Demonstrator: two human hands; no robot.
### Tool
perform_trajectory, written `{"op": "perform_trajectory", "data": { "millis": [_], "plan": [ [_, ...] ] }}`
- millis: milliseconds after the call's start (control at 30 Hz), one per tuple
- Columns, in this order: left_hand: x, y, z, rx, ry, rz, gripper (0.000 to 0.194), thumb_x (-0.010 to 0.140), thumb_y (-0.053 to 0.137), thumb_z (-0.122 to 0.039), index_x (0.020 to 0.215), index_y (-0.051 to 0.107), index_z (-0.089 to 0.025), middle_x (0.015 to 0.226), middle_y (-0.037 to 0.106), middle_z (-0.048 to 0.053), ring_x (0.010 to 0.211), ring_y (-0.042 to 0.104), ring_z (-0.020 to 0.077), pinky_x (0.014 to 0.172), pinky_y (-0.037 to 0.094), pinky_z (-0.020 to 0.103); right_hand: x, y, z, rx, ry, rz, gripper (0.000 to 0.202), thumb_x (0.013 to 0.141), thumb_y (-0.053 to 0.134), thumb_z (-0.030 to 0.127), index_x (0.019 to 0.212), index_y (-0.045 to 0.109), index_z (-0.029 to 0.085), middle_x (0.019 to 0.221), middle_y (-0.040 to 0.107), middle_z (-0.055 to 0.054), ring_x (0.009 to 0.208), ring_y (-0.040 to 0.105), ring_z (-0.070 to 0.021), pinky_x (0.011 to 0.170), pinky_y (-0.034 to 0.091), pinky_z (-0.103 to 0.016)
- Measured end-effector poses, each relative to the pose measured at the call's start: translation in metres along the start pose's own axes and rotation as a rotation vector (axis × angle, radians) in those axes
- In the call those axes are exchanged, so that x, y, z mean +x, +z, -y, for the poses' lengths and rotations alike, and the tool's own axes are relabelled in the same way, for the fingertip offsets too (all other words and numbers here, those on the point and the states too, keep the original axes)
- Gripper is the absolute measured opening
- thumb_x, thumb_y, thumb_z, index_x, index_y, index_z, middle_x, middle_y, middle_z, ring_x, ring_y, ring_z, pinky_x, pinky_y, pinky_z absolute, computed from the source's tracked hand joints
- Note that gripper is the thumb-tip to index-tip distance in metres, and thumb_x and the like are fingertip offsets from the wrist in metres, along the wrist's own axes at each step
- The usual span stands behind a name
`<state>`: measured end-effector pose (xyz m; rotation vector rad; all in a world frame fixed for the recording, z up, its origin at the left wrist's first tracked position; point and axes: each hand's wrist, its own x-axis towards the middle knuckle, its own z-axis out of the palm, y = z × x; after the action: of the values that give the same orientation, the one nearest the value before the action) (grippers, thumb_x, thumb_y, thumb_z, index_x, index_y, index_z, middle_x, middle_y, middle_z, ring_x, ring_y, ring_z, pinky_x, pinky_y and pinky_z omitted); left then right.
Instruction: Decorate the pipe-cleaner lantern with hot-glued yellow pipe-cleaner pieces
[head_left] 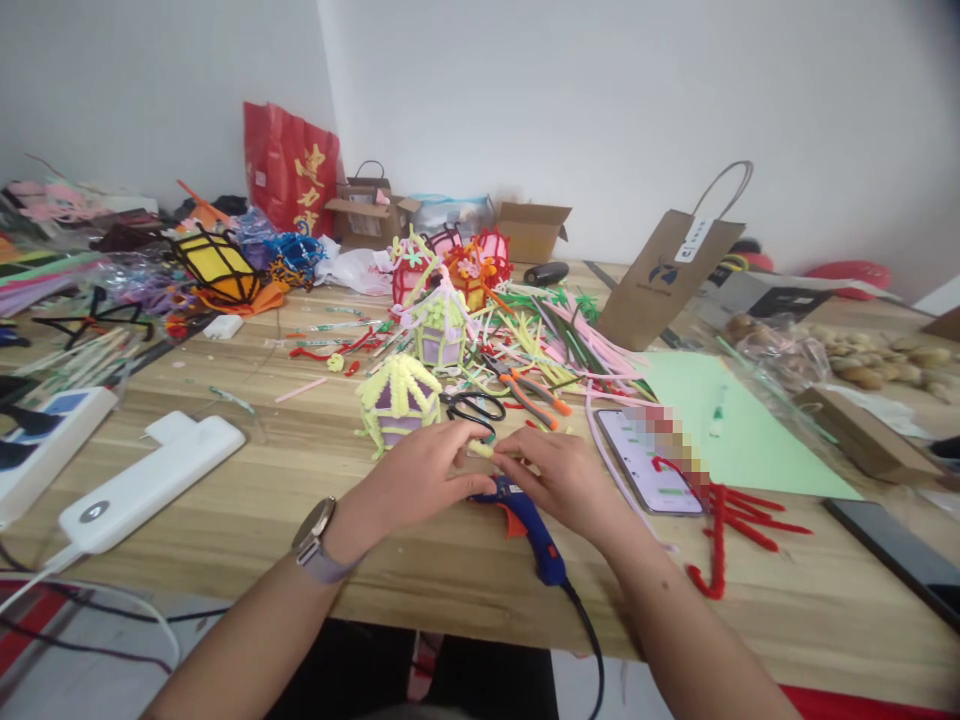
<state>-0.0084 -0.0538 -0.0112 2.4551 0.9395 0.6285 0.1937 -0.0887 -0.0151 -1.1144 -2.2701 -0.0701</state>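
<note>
My left hand, with a watch on the wrist, is closed at the fingertips around one end of a short pale-yellow pipe cleaner. My right hand pinches its other end. Just below the fingers lies a blue hot glue gun with an orange trigger, on the table. Behind my left hand stands a small lantern with a yellow fuzzy roof and purple panels. Black-handled scissors lie beside it, partly hidden by my hand. A second yellow-green and purple lantern stands farther back.
Orange-handled pliers lie before scattered pipe cleaners. To the right are a phone, red pipe cleaners, green paper and a paper bag. A white power strip occupies the left. The glue gun's cord crosses the front edge.
</note>
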Motion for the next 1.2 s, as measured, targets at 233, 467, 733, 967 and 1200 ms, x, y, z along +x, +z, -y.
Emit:
{"op": "perform_trajectory", "data": {
  "millis": [233,467,733,967,1200],
  "plan": [
    [0.003,0.001,-0.002,-0.044,-0.037,0.041,0.046,0.099,0.027,-0.036,0.065,0.052,-0.018,0.062,0.055,-0.001,0.061,0.052,0.0126,0.060,0.034,0.025,0.000,0.004,0.004,-0.170,-0.145,-0.087,0.023,0.097,0.046,0.024,0.085,0.064,0.016,0.072,0.070,-0.003,0.061,0.063,-0.0121,0.056,0.040,-0.023],
    [0.001,0.008,0.001,0.118,0.045,-0.006,0.037,0.099,0.028,-0.029,0.080,0.057,-0.017,0.078,0.062,0.003,0.076,0.057,0.0168,0.070,0.039,0.028,0.000,0.001,0.002,-0.076,-0.093,0.037,0.025,0.098,0.041,0.022,0.092,0.065,0.015,0.079,0.071,-0.006,0.068,0.066,-0.0138,0.060,0.044,-0.023],
    [0.001,0.002,-0.001,0.068,0.215,0.011,0.030,0.099,0.033,-0.025,0.084,0.058,-0.016,0.085,0.064,0.004,0.083,0.057,0.0166,0.076,0.042,0.027,0.004,-0.006,0.004,0.410,0.259,0.213,0.017,0.091,0.052,0.025,0.082,0.066,0.018,0.066,0.068,0.000,0.058,0.063,-0.0118,0.056,0.045,-0.021],
    [0.001,0.000,-0.002,-0.014,0.258,0.042,0.026,0.097,0.038,-0.023,0.082,0.058,-0.016,0.082,0.063,0.003,0.081,0.055,0.0159,0.075,0.041,0.026,0.006,-0.007,0.001,0.987,0.596,0.404,0.032,0.078,0.067,0.047,0.068,0.061,0.016,0.060,0.064,0.001,0.051,0.062,-0.0112,0.052,0.047,-0.021],
    [-0.001,0.000,-0.005,-0.308,0.134,0.036,0.035,0.097,0.038,-0.037,0.075,0.056,-0.016,0.072,0.059,0.000,0.069,0.054,0.0122,0.066,0.039,0.023,0.001,0.001,-0.008,1.326,0.741,0.430,0.041,0.070,0.072,0.054,0.068,0.058,0.015,0.054,0.060,0.002,0.039,0.054,-0.0084,0.038,0.037,-0.018]
  ]
}}
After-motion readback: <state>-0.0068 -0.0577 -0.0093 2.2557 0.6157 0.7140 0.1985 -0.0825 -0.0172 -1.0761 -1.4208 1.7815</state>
